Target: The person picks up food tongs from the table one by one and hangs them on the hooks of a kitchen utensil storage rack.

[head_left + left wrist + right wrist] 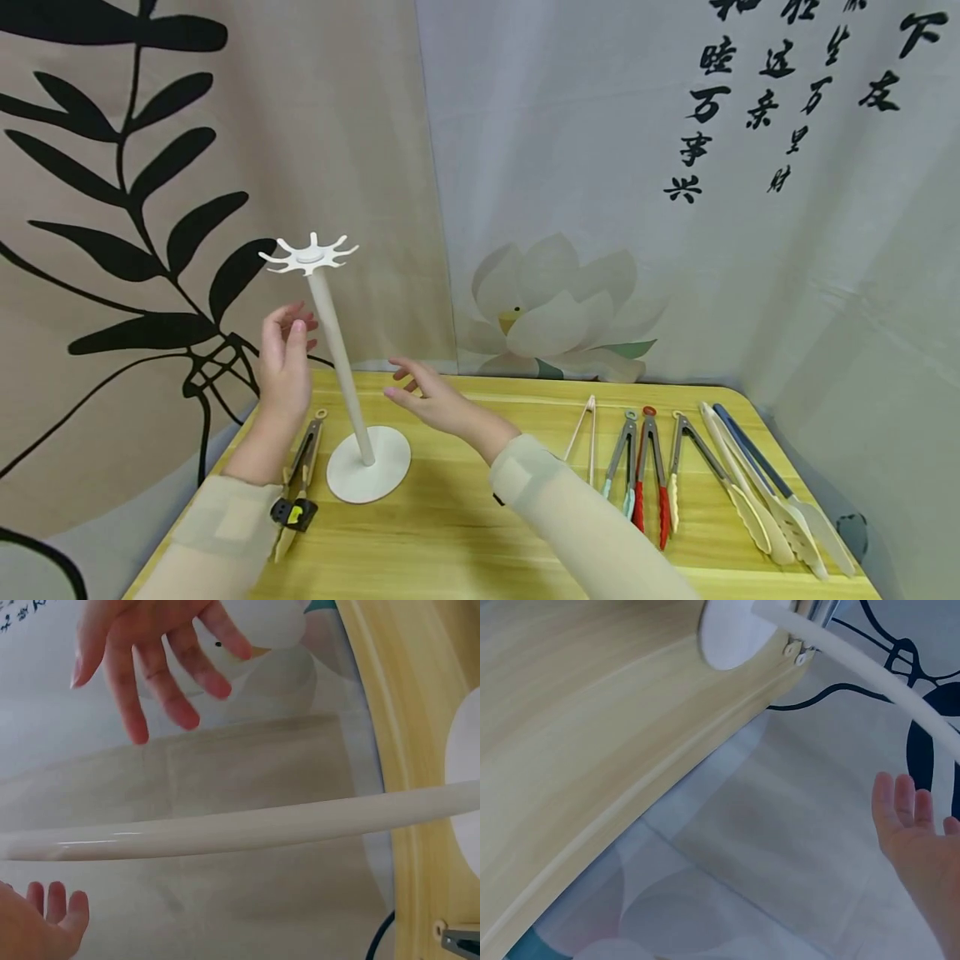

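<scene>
A white utensil stand rises from a round base on the table, with a ring of hooks at its top. Just left of its pole is my left hand, raised with loosely bent fingers. On the pole's other side my right hand points toward it, fingers relaxed and spread. Both hands hold nothing and look apart from the pole. The left wrist view has the pole between the right hand and left hand. My right hand appears below the pole in the right wrist view.
Tongs lie left of the base, partly behind the left forearm. At the right lie white tongs, teal-tipped tongs, red-tipped tongs, cream-tipped tongs and several long utensils. A curtain hangs behind the table.
</scene>
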The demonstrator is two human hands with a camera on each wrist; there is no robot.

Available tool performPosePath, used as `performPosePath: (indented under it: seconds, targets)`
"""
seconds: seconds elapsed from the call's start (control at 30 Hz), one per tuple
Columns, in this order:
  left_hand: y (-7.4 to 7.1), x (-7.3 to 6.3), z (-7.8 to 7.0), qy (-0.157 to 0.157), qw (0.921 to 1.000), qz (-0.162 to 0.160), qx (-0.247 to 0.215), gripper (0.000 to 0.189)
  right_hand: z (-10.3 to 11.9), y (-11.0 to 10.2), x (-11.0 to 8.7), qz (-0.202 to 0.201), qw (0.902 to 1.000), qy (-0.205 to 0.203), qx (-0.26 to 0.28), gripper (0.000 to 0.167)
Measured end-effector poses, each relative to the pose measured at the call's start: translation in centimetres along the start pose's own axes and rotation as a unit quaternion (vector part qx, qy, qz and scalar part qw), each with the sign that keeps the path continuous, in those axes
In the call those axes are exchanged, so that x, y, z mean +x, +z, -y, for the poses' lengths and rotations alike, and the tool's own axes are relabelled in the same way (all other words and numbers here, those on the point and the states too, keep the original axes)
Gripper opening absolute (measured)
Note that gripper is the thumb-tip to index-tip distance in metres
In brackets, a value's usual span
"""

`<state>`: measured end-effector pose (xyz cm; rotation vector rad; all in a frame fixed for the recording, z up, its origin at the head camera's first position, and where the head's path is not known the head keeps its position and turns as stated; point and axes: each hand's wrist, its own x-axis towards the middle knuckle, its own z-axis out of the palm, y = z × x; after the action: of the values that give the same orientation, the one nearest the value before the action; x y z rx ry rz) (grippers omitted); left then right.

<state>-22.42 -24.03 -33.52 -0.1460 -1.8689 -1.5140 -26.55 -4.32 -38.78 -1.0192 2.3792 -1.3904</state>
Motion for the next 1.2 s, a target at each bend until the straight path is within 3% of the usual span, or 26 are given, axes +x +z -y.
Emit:
performPosePath:
  seconds: [0.3,0.47,0.6,0.77,0.97,1.2]
  targets:
    - [-0.2,0.5,-0.4,-0.036,0.9969,0.070,-0.005,0.044,0.8,2.2,1.7,-0.035,0.9985,-0.028,0.032,0.059]
    - [-0.4,0.9,-0.7,-0.030,0.9947,0.098,-0.004,0.046,0.7,3.1,2.7,-0.039,0.9933,-0.024,0.106,0.057]
    - [-0.5,1.2,-0.7,-0.022,0.9948,0.100,-0.005,0.047,0.7,3.8,3.4,-0.051,0.9841,-0.028,0.168,0.053]
    - [-0.4,1.5,-0.5,-0.012,0.9959,0.090,-0.003,0.046,0.9,4.8,3.9,-0.061,0.9768,-0.018,0.205,0.049]
    - [0.0,1.7,0.0,0.005,0.9963,0.080,0.030,0.043,1.8,5.9,4.5,-0.085,0.9698,0.007,0.228,0.045]
    - [0.3,2.0,0.5,0.015,0.9970,0.067,0.034,0.041,2.1,6.8,5.4,-0.144,0.9658,-0.011,0.216,0.042]
